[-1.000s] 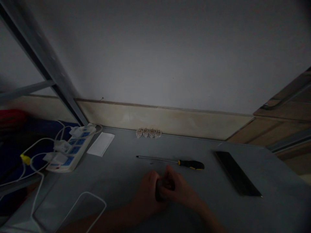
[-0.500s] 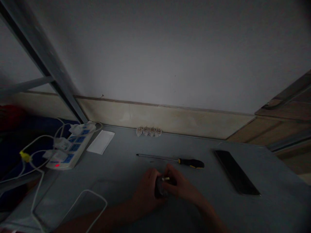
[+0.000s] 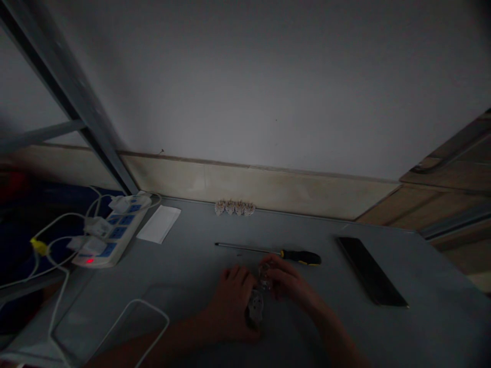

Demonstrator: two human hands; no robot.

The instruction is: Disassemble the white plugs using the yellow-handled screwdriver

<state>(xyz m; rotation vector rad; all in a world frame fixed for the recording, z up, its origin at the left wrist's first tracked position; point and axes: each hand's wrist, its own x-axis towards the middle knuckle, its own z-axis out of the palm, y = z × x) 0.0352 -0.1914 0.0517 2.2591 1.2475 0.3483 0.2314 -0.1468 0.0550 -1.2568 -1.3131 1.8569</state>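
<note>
My left hand (image 3: 232, 309) is closed around a dark-sided piece with a grey, holed face (image 3: 255, 306), which is turned up towards me. Just to the right and slightly farther off, my right hand (image 3: 286, 278) pinches a small clear piece with a metallic glint (image 3: 264, 276). This clear piece is close to the top of the grey face; whether the two touch I cannot tell. A long screwdriver (image 3: 301, 256) with a black and yellow handle lies beyond both hands, its tip pointing left.
Against the wall stands a row of several small clear pieces with metal pins (image 3: 235, 207). A dark phone-like slab (image 3: 372, 271) lies at the right. On the left are a white paper (image 3: 159, 224), a power strip (image 3: 125, 232) with plugs, and a loose white cable (image 3: 151, 306).
My right hand has moved slightly up, drawing the clear piece away from the piece in my left hand. The grey holed face now shows more fully.
</note>
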